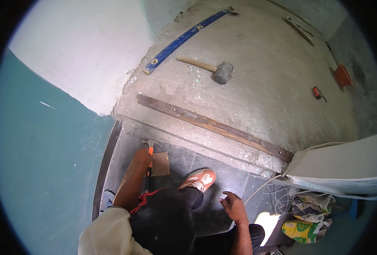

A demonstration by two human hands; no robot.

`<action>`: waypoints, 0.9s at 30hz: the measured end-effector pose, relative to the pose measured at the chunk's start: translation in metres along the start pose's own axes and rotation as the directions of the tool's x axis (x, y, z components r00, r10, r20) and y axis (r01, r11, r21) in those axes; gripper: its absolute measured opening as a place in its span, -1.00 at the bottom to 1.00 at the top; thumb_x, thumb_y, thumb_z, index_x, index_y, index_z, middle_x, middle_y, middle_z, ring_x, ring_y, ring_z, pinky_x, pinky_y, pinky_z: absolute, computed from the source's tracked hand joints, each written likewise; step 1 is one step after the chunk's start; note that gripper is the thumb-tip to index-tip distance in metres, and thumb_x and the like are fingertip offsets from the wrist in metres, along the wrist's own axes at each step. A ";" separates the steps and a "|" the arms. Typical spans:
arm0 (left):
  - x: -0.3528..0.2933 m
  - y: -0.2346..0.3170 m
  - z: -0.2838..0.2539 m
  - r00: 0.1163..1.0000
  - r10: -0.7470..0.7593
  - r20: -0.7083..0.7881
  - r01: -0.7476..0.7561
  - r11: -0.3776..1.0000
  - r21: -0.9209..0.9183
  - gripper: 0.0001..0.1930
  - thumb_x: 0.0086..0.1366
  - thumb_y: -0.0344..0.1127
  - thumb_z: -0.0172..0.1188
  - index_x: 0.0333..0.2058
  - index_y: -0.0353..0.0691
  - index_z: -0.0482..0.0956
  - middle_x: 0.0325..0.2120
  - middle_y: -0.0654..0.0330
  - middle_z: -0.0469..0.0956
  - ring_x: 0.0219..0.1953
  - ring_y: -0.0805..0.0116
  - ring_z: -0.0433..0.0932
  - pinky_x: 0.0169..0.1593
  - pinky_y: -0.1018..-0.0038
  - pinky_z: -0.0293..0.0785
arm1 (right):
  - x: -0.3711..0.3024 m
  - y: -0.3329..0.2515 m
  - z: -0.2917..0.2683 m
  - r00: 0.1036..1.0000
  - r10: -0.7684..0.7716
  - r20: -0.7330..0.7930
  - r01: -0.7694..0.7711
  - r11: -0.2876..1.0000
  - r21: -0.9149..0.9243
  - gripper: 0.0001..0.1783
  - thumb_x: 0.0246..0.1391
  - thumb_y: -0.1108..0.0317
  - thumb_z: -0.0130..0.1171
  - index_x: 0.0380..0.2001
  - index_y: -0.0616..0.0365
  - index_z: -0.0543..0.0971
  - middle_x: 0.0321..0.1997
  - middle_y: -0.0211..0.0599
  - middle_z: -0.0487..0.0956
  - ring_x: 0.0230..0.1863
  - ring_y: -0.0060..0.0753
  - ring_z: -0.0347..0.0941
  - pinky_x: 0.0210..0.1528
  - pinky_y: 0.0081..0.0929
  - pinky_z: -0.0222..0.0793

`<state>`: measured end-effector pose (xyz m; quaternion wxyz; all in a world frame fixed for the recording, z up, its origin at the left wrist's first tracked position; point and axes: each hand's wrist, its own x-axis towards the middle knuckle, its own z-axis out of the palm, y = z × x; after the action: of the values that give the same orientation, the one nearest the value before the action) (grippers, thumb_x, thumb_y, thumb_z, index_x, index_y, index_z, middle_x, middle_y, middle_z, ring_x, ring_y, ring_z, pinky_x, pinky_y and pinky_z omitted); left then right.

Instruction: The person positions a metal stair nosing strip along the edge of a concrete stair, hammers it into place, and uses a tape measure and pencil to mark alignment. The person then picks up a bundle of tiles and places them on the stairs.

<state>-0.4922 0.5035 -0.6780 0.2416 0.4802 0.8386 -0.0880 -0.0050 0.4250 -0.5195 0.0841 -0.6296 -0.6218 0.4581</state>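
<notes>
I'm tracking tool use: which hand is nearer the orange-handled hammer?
Left: the left hand is at the orange-handled hammer; the right hand is farther right, past the shoe.

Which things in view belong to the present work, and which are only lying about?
Likely in use:
claw hammer, at the left hand
possibly the flat brown piece

Apparently lying about:
rubber mallet
blue spirit level
wooden plank
tape measure
yellow-green sack

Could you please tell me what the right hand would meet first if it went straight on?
The right hand would probably meet the orange and white shoe first; depth is unclear, so it might pass above.
</notes>
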 end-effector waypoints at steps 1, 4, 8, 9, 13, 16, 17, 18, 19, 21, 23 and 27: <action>0.001 -0.001 0.002 1.000 -0.029 -0.004 0.028 1.000 -0.008 -0.66 0.15 -0.13 0.47 -0.19 -0.25 0.76 -0.17 -0.09 0.74 -0.05 -0.09 0.72 0.02 0.09 0.66 | 0.002 0.002 0.002 1.000 -0.012 -0.007 0.012 1.000 -0.001 -0.54 0.24 0.20 0.39 0.10 0.24 0.64 -0.22 0.03 0.70 -0.25 0.03 0.66 -0.13 -0.12 0.54; -0.001 0.016 -0.004 0.999 -0.038 0.014 0.038 0.999 -0.017 -0.65 0.13 -0.13 0.49 -0.20 -0.25 0.77 -0.18 -0.09 0.74 -0.06 -0.09 0.73 0.01 0.09 0.66 | -0.003 0.007 -0.001 1.000 0.026 -0.003 -0.026 0.999 -0.018 -0.53 0.24 0.18 0.39 0.11 0.23 0.64 -0.23 0.04 0.70 -0.25 0.05 0.66 -0.12 -0.10 0.55; 0.006 0.003 0.001 1.000 0.022 -0.009 -0.022 1.000 -0.002 -0.64 0.10 -0.12 0.50 -0.22 -0.26 0.78 -0.18 -0.10 0.74 -0.07 -0.09 0.73 0.01 0.09 0.66 | 0.001 0.011 0.001 1.000 0.007 0.020 -0.006 1.000 -0.026 -0.53 0.25 0.15 0.39 0.11 0.21 0.64 -0.25 0.05 0.71 -0.24 0.07 0.67 -0.09 -0.09 0.56; 0.007 -0.003 0.006 1.000 0.013 -0.026 -0.013 1.000 -0.005 -0.64 0.10 -0.12 0.51 -0.22 -0.26 0.78 -0.18 -0.10 0.74 -0.07 -0.09 0.73 0.00 0.09 0.66 | 0.001 0.010 0.001 0.999 0.018 0.029 -0.018 1.000 -0.023 -0.53 0.25 0.15 0.39 0.12 0.20 0.64 -0.24 0.05 0.72 -0.23 0.07 0.68 -0.09 -0.09 0.56; 0.016 -0.017 0.015 0.996 0.020 -0.092 -0.023 0.999 -0.026 -0.64 0.04 -0.06 0.54 -0.36 -0.26 0.79 -0.33 -0.10 0.73 -0.21 -0.11 0.74 -0.10 0.08 0.65 | 0.002 0.006 0.005 0.998 0.042 0.047 -0.042 0.999 -0.004 -0.53 0.25 0.14 0.39 0.12 0.18 0.63 -0.23 0.06 0.72 -0.20 0.08 0.69 -0.08 -0.08 0.57; 0.010 0.007 0.003 0.999 -0.036 0.009 0.036 0.998 -0.057 -0.61 0.06 -0.11 0.56 -0.23 -0.27 0.78 -0.18 -0.11 0.74 -0.08 -0.11 0.73 0.01 0.07 0.66 | 0.002 0.009 -0.001 0.999 0.045 0.030 -0.045 0.999 -0.005 -0.52 0.25 0.14 0.39 0.12 0.18 0.63 -0.24 0.07 0.72 -0.20 0.10 0.69 -0.08 -0.08 0.57; 0.009 0.005 0.002 0.999 -0.040 0.012 0.041 0.998 -0.054 -0.60 0.06 -0.10 0.57 -0.23 -0.27 0.78 -0.18 -0.11 0.74 -0.09 -0.12 0.74 0.00 0.07 0.66 | 0.001 0.009 0.001 0.999 0.039 0.037 -0.039 0.999 0.001 -0.52 0.25 0.13 0.39 0.12 0.19 0.63 -0.24 0.08 0.72 -0.20 0.11 0.69 -0.08 -0.07 0.57; 0.008 0.003 0.001 0.999 -0.044 0.015 0.045 0.998 -0.053 -0.60 0.06 -0.10 0.57 -0.23 -0.28 0.77 -0.18 -0.11 0.74 -0.10 -0.12 0.74 0.00 0.06 0.66 | 0.001 0.008 0.001 0.999 0.035 0.040 -0.034 0.999 -0.005 -0.52 0.25 0.13 0.39 0.12 0.19 0.63 -0.25 0.08 0.72 -0.20 0.12 0.69 -0.08 -0.07 0.57; 0.008 0.001 0.001 0.998 -0.058 0.010 0.058 0.996 -0.069 -0.59 0.05 -0.10 0.58 -0.23 -0.29 0.77 -0.18 -0.11 0.74 -0.10 -0.13 0.74 -0.01 0.05 0.66 | 0.003 0.007 0.002 0.999 0.030 0.042 -0.030 0.999 -0.012 -0.52 0.25 0.13 0.39 0.11 0.19 0.63 -0.25 0.08 0.72 -0.20 0.13 0.69 -0.08 -0.07 0.57; 0.010 -0.001 0.004 0.997 -0.081 0.008 0.081 0.992 -0.095 -0.57 0.03 -0.10 0.59 -0.24 -0.31 0.76 -0.18 -0.13 0.74 -0.11 -0.14 0.74 -0.01 0.04 0.67 | 0.002 0.008 0.003 0.999 0.029 0.045 -0.028 0.999 -0.017 -0.52 0.25 0.13 0.39 0.11 0.20 0.63 -0.25 0.09 0.72 -0.20 0.14 0.69 -0.09 -0.06 0.57; 0.010 -0.004 0.004 0.999 -0.038 0.002 0.038 0.995 -0.094 -0.56 0.01 -0.12 0.59 -0.24 -0.33 0.75 -0.19 -0.16 0.73 -0.11 -0.17 0.73 -0.02 0.03 0.66 | 0.002 0.009 0.004 0.999 0.021 0.042 -0.020 1.000 -0.017 -0.52 0.25 0.13 0.39 0.11 0.20 0.63 -0.25 0.10 0.72 -0.20 0.14 0.69 -0.09 -0.06 0.56; 0.005 -0.012 0.011 0.977 0.100 -0.186 -0.117 0.989 -0.085 -0.61 0.00 -0.16 0.56 -0.29 -0.35 0.74 -0.22 -0.21 0.72 -0.14 -0.23 0.71 -0.05 0.01 0.64 | -0.002 0.014 0.010 1.000 -0.005 0.021 0.005 1.000 -0.013 -0.53 0.25 0.14 0.38 0.10 0.21 0.63 -0.24 0.10 0.72 -0.20 0.14 0.69 -0.10 -0.05 0.56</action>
<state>-0.5014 0.4966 -0.6905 0.1913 0.5192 0.8329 0.0095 -0.0015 0.4158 -0.5343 0.0746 -0.6239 -0.6271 0.4604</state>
